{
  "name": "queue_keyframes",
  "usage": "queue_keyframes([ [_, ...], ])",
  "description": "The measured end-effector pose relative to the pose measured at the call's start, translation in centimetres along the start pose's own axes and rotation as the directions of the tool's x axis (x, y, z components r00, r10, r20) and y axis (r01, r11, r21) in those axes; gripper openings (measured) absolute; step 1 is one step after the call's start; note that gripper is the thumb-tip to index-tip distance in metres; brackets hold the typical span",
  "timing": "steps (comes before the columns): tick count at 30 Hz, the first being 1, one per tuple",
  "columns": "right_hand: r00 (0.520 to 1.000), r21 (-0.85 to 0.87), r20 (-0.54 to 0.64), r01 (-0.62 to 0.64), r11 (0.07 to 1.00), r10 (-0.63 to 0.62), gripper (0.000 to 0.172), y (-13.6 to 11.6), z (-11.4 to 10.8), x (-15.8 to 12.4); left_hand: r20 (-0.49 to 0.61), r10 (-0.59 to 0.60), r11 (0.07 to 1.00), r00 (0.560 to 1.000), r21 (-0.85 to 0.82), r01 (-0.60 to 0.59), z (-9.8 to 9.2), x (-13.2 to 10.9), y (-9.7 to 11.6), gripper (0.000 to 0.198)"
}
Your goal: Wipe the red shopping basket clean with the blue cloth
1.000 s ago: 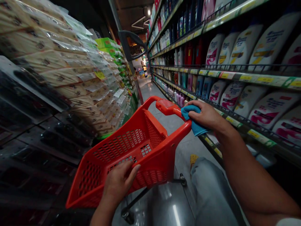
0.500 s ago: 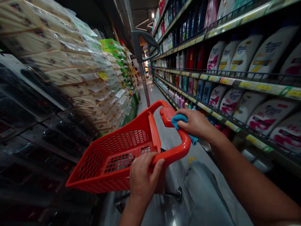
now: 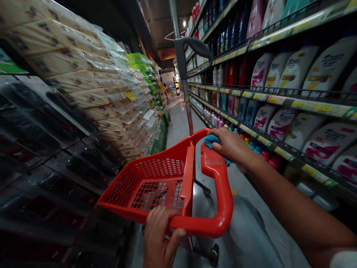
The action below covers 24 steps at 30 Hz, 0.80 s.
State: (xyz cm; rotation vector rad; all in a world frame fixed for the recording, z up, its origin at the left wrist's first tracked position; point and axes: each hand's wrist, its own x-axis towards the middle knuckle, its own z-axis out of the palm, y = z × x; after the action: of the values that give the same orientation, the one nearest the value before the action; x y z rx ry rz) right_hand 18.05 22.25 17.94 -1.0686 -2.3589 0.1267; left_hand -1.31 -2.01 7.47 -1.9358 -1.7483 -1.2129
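A red plastic shopping cart with a mesh basket (image 3: 125,212) stands in front of me, nothing lying inside it. Its looped red handle (image 3: 224,197) bends toward me on the right. My left hand (image 3: 158,236) is wrapped round the near end of the handle, beside the basket's corner. In my right hand (image 3: 231,145) a bunched blue cloth (image 3: 212,140) is pressed against the handle's far part. Part of the cloth hangs out below the fingers. A metal pole (image 3: 187,108) with a dark grey grip (image 3: 182,57) rises behind the basket.
Shelves of shampoo bottles (image 3: 292,70) line the right side. Stacked beige packs (image 3: 80,85) and green packs (image 3: 142,67) rise on the left, with dark packaged goods (image 3: 36,108) nearer. A tiled aisle (image 3: 180,113) runs ahead. My knee (image 3: 251,230) is below the handle.
The cart has turned and shifted right and lower in view. My right hand with the cloth now sits farther toward the handle's far end. My left hand still grips the near end, lower in view.
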Motion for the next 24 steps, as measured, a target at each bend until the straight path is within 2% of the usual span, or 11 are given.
queue_keyframes([
  [1,1.0,0.008,0.006,0.03,1.0,-0.03,0.035,-0.1,-0.1,-0.1,0.006,0.0,1.0,1.0,-0.008,0.0,-0.2,-0.2,-0.2,0.038],
  [4,0.969,0.098,0.063,0.231,0.968,-0.238,0.045,-0.8,-0.6,-1.2,0.018,0.011,0.999,1.0,-0.039,-0.011,-0.8,-0.9,-0.7,0.044],
  [6,0.95,0.132,0.089,0.285,0.949,-0.298,0.052,-1.0,-0.8,-1.3,0.035,0.008,0.998,0.999,-0.069,-0.006,-1.2,-1.4,-0.9,0.048],
  [10,0.995,0.01,0.071,0.062,0.998,-0.063,0.048,-0.9,-1.0,-0.7,0.084,-0.041,0.993,0.996,-0.104,0.05,-1.9,-1.9,-1.2,0.054],
  [12,0.997,0.027,0.057,0.057,0.998,-0.059,0.045,-1.5,-1.4,-1.7,0.079,-0.046,0.993,0.996,-0.108,0.054,-2.2,-2.0,-1.2,0.055],
  [15,0.951,0.195,0.095,0.273,0.942,-0.295,0.05,-2.8,-2.2,-4.8,0.09,-0.055,0.99,0.994,-0.127,0.066,-2.9,-2.0,-1.1,0.055],
  [17,0.923,0.269,0.1,0.334,0.903,-0.371,0.052,-3.0,-2.4,-6.3,0.101,-0.058,0.988,0.993,-0.139,0.072,-3.4,-2.0,-1.1,0.054],
  [18,0.935,0.268,0.081,0.312,0.911,-0.344,0.051,-2.8,-2.3,-6.6,0.099,-0.055,0.987,0.994,-0.144,0.069,-3.7,-2.0,-1.1,0.053],
  [20,0.982,0.227,-0.012,0.186,0.956,-0.188,0.048,-2.0,-1.7,-6.5,0.088,-0.041,0.988,0.995,-0.147,0.054,-4.3,-2.2,-1.3,0.05],
  [22,0.993,0.206,-0.098,0.081,0.975,-0.061,0.045,-1.3,-1.2,-6.4,0.086,-0.035,0.991,0.996,-0.125,0.046,-4.7,-2.6,-1.6,0.046],
  [24,0.99,0.227,-0.11,0.108,0.968,-0.085,0.045,-1.3,-1.0,-6.9,0.112,-0.044,0.995,0.993,-0.084,0.054,-5.1,-3.1,-1.8,0.046],
])
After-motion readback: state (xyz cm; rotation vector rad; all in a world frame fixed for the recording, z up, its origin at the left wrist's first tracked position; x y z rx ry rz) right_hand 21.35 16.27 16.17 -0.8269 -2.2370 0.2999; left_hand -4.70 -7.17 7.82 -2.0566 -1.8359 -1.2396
